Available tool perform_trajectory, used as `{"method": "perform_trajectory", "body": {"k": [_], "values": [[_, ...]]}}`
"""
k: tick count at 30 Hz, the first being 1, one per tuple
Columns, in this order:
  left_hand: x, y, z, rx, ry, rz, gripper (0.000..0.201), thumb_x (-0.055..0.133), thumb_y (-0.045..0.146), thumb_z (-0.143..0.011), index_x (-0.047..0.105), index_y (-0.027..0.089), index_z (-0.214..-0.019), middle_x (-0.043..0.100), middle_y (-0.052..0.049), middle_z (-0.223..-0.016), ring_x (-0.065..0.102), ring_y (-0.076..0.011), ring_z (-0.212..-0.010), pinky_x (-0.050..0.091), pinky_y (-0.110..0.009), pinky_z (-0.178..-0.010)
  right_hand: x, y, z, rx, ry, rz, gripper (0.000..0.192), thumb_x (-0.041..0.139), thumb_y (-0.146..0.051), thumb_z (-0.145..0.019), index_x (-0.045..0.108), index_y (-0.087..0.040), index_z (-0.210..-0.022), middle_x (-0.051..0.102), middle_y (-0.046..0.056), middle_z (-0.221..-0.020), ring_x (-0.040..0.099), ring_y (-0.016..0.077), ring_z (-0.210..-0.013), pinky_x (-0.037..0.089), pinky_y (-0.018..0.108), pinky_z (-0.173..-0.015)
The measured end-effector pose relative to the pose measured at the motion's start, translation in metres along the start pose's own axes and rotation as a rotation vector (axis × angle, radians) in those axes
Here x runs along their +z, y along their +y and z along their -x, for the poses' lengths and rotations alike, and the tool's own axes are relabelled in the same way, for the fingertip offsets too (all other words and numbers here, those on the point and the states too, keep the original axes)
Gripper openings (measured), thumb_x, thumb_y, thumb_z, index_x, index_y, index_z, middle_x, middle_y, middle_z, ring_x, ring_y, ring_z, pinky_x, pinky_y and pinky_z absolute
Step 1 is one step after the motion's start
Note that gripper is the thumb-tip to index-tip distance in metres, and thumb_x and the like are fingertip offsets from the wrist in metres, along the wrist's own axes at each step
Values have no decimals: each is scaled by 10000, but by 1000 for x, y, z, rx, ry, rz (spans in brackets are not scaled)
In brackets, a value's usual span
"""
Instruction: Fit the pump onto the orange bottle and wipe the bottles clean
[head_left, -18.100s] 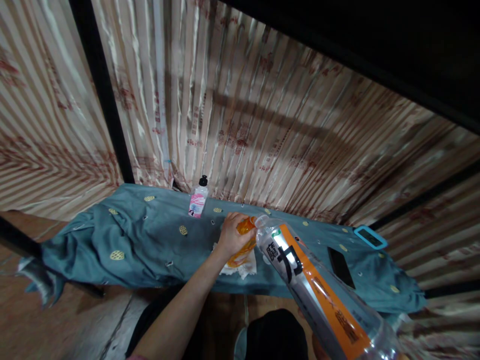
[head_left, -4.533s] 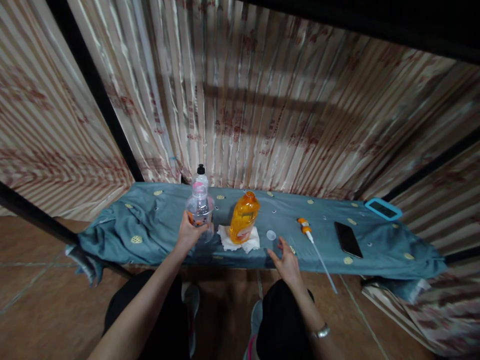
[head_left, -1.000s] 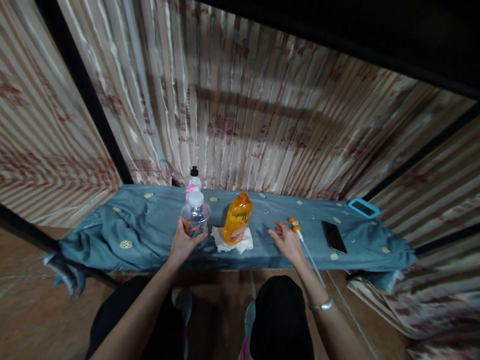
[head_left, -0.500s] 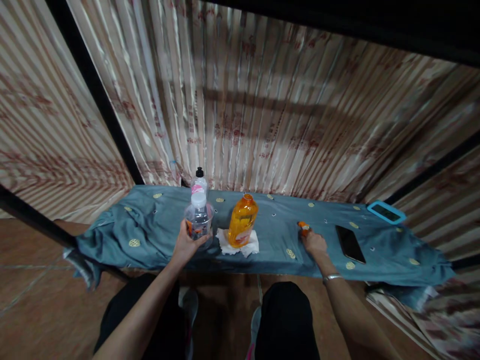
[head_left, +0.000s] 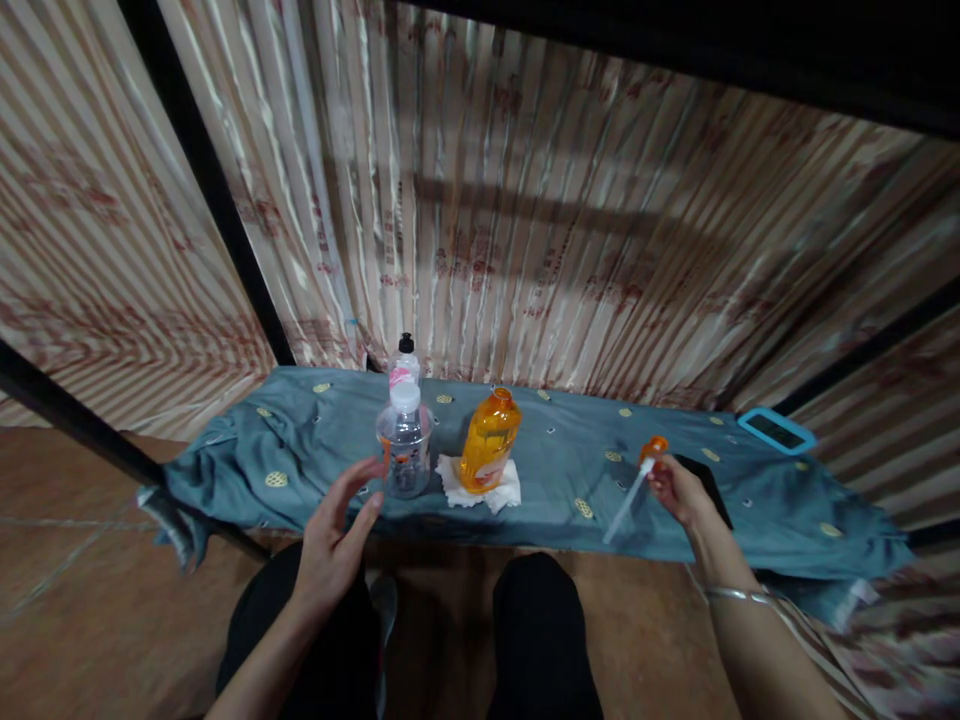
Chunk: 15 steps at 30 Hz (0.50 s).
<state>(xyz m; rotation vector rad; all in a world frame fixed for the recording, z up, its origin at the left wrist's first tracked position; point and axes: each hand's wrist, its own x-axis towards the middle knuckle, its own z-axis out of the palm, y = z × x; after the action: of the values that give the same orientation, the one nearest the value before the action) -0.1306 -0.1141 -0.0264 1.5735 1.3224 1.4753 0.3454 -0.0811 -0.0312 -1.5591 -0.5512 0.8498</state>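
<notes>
Orange pump head [head_left: 654, 447] in right hand [head_left: 679, 490]

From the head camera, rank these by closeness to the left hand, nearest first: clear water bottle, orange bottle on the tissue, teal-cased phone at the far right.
Ranked from the left hand, which is open and holds nothing:
1. Clear water bottle, just ahead of the fingertips, not touched.
2. Orange bottle, uncapped, on the white tissue, to the right.
3. Teal-cased phone, far right end of the blue cloth.
</notes>
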Motion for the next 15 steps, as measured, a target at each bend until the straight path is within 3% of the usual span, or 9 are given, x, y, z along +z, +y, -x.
{"method": "perform_trajectory", "body": {"k": [1, 3, 6, 8, 9, 11, 13, 15], "values": [[5, 7, 1, -15, -71, -22, 300, 529, 445, -838, 657, 243, -1019, 692, -54, -1038, 625, -232, -1040, 461, -371, -978, 4, -9, 5, 27, -32, -84, 95, 519, -140, -734, 564, -150, -651, 571, 38, -536, 452, 74, -377, 369, 146, -334], [21, 18, -2, -60, -186, -19, 336, 503, 496, -829, 700, 226, -790, 709, -48, -811, 657, -233, -849, 516, -361, -855, 15, -30, 14, 65, -81, -228, 86, 516, -157, -745, 574, -145, -682, 589, 40, -582, 485, 68, -403, 427, 126, -376], [49, 28, -18, -102, -280, 94, 393, 492, 538, -816, 705, 214, -750, 699, -46, -724, 649, -228, -772, 527, -369, -808, 37, -65, 27, 79, -142, -405, 173, 435, -151, -803, 589, -126, -726, 599, 43, -599, 547, 57, -452, 470, 93, -448], [68, 29, -31, -60, -278, 138, 385, 472, 508, -841, 705, 202, -850, 714, -62, -891, 646, -231, -906, 500, -376, -891, 52, -87, 33, 41, -162, -485, 203, 404, -160, -833, 586, -130, -749, 614, 41, -604, 589, 60, -495, 485, 85, -479], [77, 28, -38, -26, -239, 155, 366, 499, 474, -837, 673, 207, -1016, 685, -71, -1073, 611, -237, -1044, 466, -385, -959, 59, -97, 36, 11, -172, -514, 203, 404, -166, -839, 588, -129, -763, 631, 45, -622, 601, 61, -511, 490, 84, -491], [94, 24, -48, 49, -163, 148, 532, 591, 428, -793, 507, 223, -1277, 501, -88, -1379, 458, -254, -1273, 369, -424, -1071, 73, -115, 38, -58, -180, -549, 152, 457, -179, -827, 589, -137, -764, 646, 41, -631, 618, 67, -531, 511, 97, -525], [110, 18, -55, 94, -151, 115, 738, 677, 409, -727, 375, 218, -1373, 366, -116, -1477, 323, -286, -1375, 290, -476, -1119, 85, -129, 39, -128, -179, -561, 65, 548, -182, -784, 587, -148, -745, 648, 24, -615, 632, 77, -540, 536, 124, -563], [123, 11, -57, 120, -174, 110, 841, 718, 381, -688, 312, 207, -1404, 330, -139, -1489, 290, -300, -1390, 251, -499, -1134, 96, -140, 41, -190, -181, -562, 13, 602, -159, -736, 594, -148, -739, 658, 14, -611, 644, 88, -550, 554, 151, -588]]}}
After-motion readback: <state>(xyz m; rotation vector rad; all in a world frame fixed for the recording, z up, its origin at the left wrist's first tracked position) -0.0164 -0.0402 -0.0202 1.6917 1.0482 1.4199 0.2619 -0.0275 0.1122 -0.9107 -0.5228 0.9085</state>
